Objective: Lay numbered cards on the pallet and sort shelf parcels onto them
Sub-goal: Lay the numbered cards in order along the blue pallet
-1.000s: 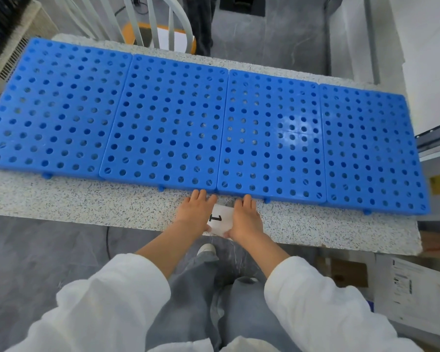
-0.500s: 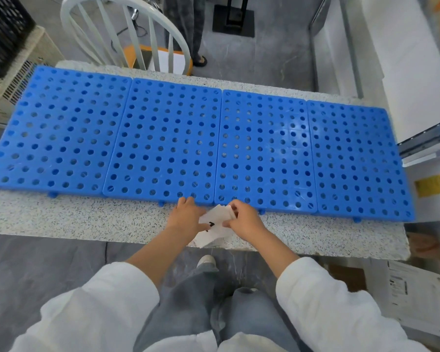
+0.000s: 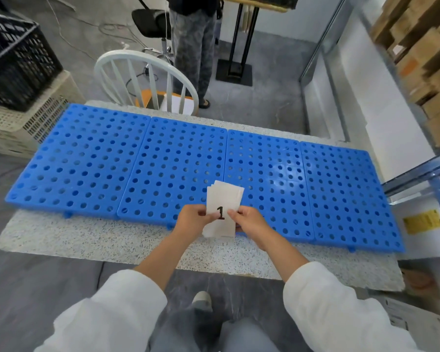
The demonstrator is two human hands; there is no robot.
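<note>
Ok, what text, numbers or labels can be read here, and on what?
"1": on the top card of the card stack, pinched by the left hand and right hand.
Too blurred to read: dark print on the yellow label at the right edge.
Too small and blurred to read: the printed sheet at lower right.

Blue perforated pallet; white cards, black numeral.

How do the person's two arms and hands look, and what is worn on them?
Both the left hand and the right hand are bare: no gloves, and no ring or watch shows. Each arm wears a loose white sleeve, the left sleeve and the right sleeve, which ends well above the wrist, so the forearms are uncovered. The cloth is plain, without markings.
</note>
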